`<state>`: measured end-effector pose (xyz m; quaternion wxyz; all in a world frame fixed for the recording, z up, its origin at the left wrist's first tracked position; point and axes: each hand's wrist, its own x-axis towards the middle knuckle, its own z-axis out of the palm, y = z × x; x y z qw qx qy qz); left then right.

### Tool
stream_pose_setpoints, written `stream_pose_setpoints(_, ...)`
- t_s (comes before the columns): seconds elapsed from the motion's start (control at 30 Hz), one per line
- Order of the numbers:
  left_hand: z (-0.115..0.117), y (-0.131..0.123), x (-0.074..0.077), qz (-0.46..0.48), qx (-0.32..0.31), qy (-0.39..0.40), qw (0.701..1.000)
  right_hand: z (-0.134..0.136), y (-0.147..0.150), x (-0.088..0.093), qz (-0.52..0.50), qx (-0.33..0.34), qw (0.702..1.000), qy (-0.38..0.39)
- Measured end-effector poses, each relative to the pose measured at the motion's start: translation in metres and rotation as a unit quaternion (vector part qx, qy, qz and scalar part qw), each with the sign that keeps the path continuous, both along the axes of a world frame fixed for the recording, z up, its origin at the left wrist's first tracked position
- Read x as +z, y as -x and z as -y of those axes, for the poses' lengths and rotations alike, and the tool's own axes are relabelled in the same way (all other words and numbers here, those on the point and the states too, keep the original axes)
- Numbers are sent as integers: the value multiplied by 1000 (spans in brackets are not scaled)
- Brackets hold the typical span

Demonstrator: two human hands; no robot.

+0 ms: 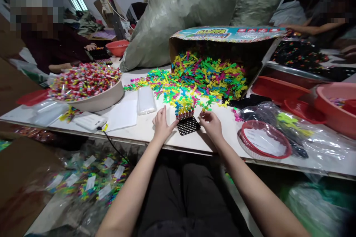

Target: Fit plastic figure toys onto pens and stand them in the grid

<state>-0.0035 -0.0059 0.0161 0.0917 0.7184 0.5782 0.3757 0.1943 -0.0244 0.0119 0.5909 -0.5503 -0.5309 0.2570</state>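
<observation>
A small black perforated tray (188, 125) lies on the white table (144, 129) in front of me, with a row of coloured plastic figures (184, 111) standing along its far edge. My left hand (162, 124) rests on the table just left of the tray, fingers stretched towards it, holding nothing. My right hand (211, 124) sits just right of the tray, its fingers pinched on a small green figure (205, 110). Behind the tray spreads a big heap of bright plastic figures (200, 77) spilling from a tipped cardboard box (222, 37).
A beige basin of wrapped sweets (86, 85) stands at left, with a stack of clear bags (146, 100) beside it. Red baskets (278, 89), a pink tub (336, 107) and a red-rimmed sieve (264, 142) sit at right. Other people work at both far corners. Large sacks (180, 11) rise behind.
</observation>
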Motion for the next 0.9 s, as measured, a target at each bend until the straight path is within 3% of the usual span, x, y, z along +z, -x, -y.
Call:
stream_pose_setpoints(0.1, -16, 3, -14, -87, 6, 93, 992, -15, -2, -10, -8, 4, 1000, 24)
stream_pose_setpoints(0.27, -13, -3, -18, -169, -33, 115, 978, -19, 3, -14, 51, 4, 998, 36)
stream_pose_setpoints(0.9, -7, 0, -15, -206, -55, 125, 969, -14, 9, -8, 190, 31, 980, 57)
